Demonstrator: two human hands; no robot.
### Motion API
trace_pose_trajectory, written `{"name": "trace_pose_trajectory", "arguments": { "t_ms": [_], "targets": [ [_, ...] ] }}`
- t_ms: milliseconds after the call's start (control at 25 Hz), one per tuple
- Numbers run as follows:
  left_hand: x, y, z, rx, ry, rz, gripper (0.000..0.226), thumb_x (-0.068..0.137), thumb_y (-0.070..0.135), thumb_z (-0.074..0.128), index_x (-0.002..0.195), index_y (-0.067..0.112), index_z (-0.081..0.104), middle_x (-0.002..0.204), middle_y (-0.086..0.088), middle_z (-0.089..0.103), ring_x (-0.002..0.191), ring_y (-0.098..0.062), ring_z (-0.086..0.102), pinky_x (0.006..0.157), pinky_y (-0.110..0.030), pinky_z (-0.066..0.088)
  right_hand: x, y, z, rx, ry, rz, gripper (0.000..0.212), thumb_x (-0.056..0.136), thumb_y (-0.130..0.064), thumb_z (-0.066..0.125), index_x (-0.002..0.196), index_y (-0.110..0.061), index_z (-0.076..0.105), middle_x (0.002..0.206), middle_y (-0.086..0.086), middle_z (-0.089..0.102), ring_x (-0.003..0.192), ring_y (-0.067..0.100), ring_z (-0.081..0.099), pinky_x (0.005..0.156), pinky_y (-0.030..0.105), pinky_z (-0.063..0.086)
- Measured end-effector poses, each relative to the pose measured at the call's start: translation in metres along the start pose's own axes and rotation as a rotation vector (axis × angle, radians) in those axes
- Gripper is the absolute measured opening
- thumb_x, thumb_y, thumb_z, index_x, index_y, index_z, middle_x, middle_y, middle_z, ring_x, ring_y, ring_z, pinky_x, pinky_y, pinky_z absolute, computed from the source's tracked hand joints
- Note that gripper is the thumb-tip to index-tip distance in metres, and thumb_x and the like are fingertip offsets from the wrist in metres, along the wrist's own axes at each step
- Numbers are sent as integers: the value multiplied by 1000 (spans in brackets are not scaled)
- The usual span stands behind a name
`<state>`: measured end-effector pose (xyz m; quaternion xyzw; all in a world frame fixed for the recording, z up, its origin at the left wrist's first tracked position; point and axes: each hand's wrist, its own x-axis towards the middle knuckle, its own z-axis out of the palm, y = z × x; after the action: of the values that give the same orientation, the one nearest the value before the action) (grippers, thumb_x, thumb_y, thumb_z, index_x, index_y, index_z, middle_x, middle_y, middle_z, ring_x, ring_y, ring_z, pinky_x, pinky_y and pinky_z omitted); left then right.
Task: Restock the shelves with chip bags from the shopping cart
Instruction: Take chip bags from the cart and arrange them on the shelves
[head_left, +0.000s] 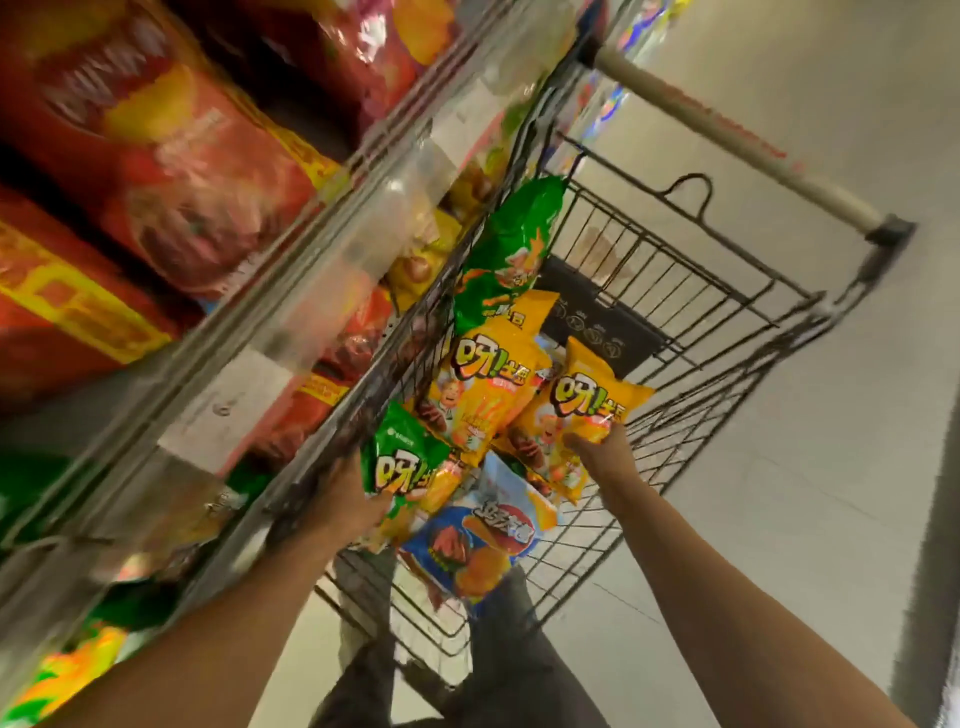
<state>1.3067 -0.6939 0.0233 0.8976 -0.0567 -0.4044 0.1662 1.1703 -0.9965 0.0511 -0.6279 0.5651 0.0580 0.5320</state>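
A black wire shopping cart stands beside the shelves and holds several chip bags. My left hand grips a green chip bag at the cart's near left corner. My right hand pinches the lower edge of a yellow chip bag inside the cart. Between them lies another yellow bag, with a second green bag leaning on the cart's left wall further back. A blue chip bag lies at the near end.
Shelves with clear price-strip rails run along the left, stocked with big red chip bags above and green and yellow bags below. The cart's beige handle is at the far end. Pale floor lies to the right.
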Motion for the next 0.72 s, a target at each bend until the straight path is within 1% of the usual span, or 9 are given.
{"name": "trace_pose_trajectory", "arguments": {
  "t_ms": [120, 200, 280, 360, 400, 440, 560, 680, 720],
  "targets": [
    [22, 3, 17, 0, 23, -111, 94, 85, 36, 79, 157, 7, 25, 158, -20, 35, 144, -37, 37, 114, -47, 37, 49, 7, 5, 56, -32, 222, 70, 80, -18, 80, 142, -10, 50, 138, 19, 57, 128, 38, 54, 102, 51, 50],
    [31, 5, 25, -18, 33, -182, 97, 83, 35, 82, 156, 5, 26, 158, -22, 35, 143, -39, 38, 112, -47, 38, 77, 15, 7, 68, -72, 334, 64, 79, -22, 78, 136, -5, 53, 134, 20, 58, 128, 39, 55, 99, 49, 52],
    [33, 6, 29, 29, 45, -199, 96, 80, 35, 84, 154, 4, 30, 154, -24, 40, 138, -40, 43, 108, -48, 42, 90, 17, 10, 20, -32, 370, 52, 80, -24, 76, 126, -7, 56, 126, 18, 61, 116, 34, 59, 94, 46, 54],
    [34, 7, 33, 95, 65, -216, 88, 80, 36, 84, 149, 4, 39, 146, -24, 46, 133, -41, 46, 104, -50, 44, 100, 17, 13, -71, -10, 350, 35, 79, -29, 75, 107, -19, 56, 121, 11, 62, 102, 27, 56, 90, 40, 49],
    [34, 9, 34, 109, 75, -224, 82, 81, 35, 83, 146, 4, 43, 144, -24, 48, 131, -41, 46, 102, -51, 45, 103, 15, 15, -99, -58, 355, 33, 80, -33, 73, 106, -22, 56, 124, 7, 61, 103, 26, 54, 91, 36, 46],
    [33, 10, 35, 107, 84, -223, 75, 82, 33, 82, 141, 4, 48, 140, -24, 50, 128, -41, 48, 100, -52, 46, 105, 12, 17, -116, -107, 381, 40, 81, -37, 70, 115, -23, 55, 129, 5, 60, 107, 25, 54, 91, 31, 43],
    [26, 16, 34, 77, 116, -232, 53, 86, 31, 77, 125, 2, 55, 123, -24, 61, 114, -40, 58, 90, -52, 50, 117, 20, 16, 6, -153, 471, 58, 81, -27, 72, 133, -13, 51, 128, 13, 64, 107, 27, 63, 88, 34, 54],
    [12, 20, 36, 86, 136, -199, 54, 90, 35, 73, 132, 10, 52, 123, -18, 66, 112, -37, 62, 89, -47, 50, 117, 23, 17, 19, -172, 399, 45, 93, -17, 61, 137, -9, 55, 126, 12, 65, 109, 27, 67, 73, 21, 54],
    [5, 19, 38, 67, 144, -185, 55, 90, 35, 72, 136, 13, 51, 124, -16, 67, 111, -36, 63, 89, -45, 50, 115, 21, 21, 111, -108, 429, 37, 97, -20, 58, 133, -14, 58, 127, 11, 65, 113, 27, 65, 72, 20, 51]
  ]
}}
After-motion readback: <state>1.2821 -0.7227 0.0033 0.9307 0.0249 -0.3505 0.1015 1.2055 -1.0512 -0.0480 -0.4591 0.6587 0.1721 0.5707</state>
